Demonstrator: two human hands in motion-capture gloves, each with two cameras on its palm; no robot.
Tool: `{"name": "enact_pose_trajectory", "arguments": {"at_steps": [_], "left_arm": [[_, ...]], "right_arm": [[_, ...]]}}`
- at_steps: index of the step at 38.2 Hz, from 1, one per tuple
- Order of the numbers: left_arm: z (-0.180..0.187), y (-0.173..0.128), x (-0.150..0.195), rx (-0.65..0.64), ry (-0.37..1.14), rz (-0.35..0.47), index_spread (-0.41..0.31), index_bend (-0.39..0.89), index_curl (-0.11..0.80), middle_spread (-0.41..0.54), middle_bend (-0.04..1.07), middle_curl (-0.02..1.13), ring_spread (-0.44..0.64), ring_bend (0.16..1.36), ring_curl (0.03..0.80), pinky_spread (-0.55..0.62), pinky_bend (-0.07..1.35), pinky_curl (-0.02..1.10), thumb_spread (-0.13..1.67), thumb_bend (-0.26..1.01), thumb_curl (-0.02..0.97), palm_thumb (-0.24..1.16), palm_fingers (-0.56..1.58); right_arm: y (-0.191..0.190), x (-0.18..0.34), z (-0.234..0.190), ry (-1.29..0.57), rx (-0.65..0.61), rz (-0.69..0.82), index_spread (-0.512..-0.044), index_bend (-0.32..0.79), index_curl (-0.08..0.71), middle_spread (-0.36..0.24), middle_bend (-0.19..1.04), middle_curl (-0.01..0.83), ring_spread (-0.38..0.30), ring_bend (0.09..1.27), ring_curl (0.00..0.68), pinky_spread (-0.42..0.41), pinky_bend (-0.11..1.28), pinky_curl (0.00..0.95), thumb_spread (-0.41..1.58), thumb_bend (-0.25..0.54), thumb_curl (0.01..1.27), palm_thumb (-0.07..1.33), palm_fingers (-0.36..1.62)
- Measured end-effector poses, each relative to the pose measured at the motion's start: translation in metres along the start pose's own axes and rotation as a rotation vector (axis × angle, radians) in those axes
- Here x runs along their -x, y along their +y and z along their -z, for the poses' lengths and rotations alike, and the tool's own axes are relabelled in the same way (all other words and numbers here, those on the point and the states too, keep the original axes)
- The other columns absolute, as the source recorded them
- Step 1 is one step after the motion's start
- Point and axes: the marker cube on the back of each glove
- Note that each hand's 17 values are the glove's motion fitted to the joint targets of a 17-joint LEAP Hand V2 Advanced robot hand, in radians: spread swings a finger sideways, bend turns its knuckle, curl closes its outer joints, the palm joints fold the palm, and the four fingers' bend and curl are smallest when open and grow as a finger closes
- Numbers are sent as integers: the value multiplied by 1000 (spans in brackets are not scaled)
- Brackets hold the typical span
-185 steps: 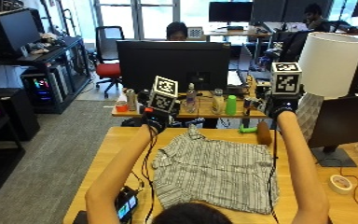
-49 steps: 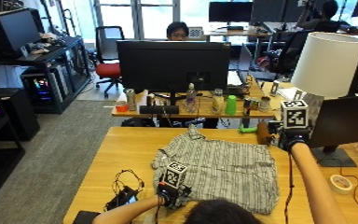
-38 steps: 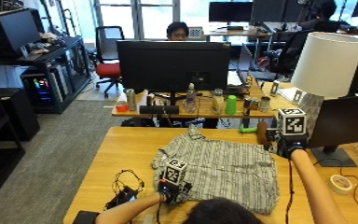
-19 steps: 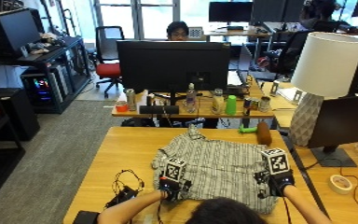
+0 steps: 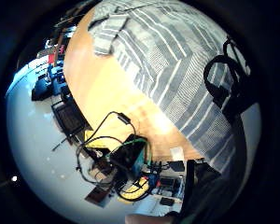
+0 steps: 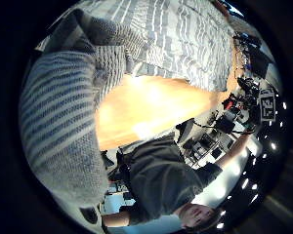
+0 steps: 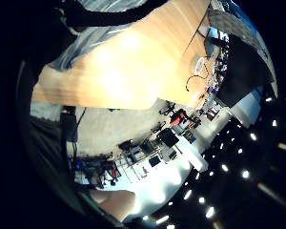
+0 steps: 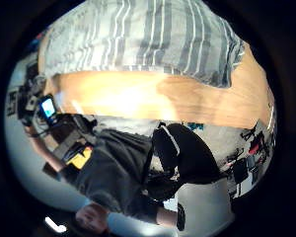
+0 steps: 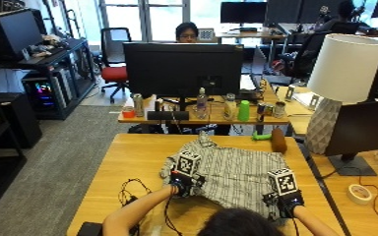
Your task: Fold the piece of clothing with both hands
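Grey-and-white striped button-up shirt (image 9: 238, 174) lies spread on the light wooden table (image 9: 130, 162), collar end toward the far edge, hem toward the person.

Left hand (image 9: 181, 183), black-gloved, is at the shirt's near left corner. In the left thumb side palm view a fold of striped cloth (image 6: 63, 122) bunches close against the palm, and the hem looks lifted off the wood there; the fingers appear to pinch the fabric, though they are not plainly seen.

Right hand (image 9: 285, 201) is at the near right hem. The right thumb side palm view shows the shirt's edge (image 8: 138, 39) flat on the table beyond the palm. Cannot tell whether this hand's fingers are spread or pinching.

Black cable bundle (image 9: 131, 189) lies on the table left of the shirt. Brown cylinder (image 9: 279, 140) lies beyond the collar; white tape roll (image 9: 357, 193) lies far right. No legible writing or brand marks.
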Motion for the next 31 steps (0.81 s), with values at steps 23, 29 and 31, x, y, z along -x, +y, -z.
{"name": "enact_pose_trajectory", "arguments": {"at_steps": [23, 29, 31], "left_arm": [[40, 6, 6, -126, -30, -24, -296, 183, 499, -295, 331, 561, -333, 476, 444, -354, 304, 388, 1336, -8, 356, 782, 1199], [47, 4, 5, -142, -17, -19, -295, 183, 505, -295, 324, 564, -335, 478, 448, -352, 289, 392, 1341, -8, 356, 781, 1197], [49, 4, 5, -149, -13, -16, -294, 176, 504, -296, 325, 566, -335, 480, 449, -351, 283, 392, 1341, -8, 356, 781, 1194]], "right_arm": [[-26, 15, -40, 95, -211, -96, -253, 63, 132, -60, 315, 414, -85, 653, 383, 66, 629, 362, 1072, 0, 303, 611, 490], [-36, 15, -38, 119, -246, -106, -242, 88, 142, -86, 324, 422, -128, 685, 387, -12, 636, 357, 1068, 21, 327, 718, 679], [-36, 17, -35, 131, -262, -108, -245, 83, 144, -93, 316, 423, -137, 694, 392, -44, 641, 358, 1067, 23, 334, 744, 730]]}}
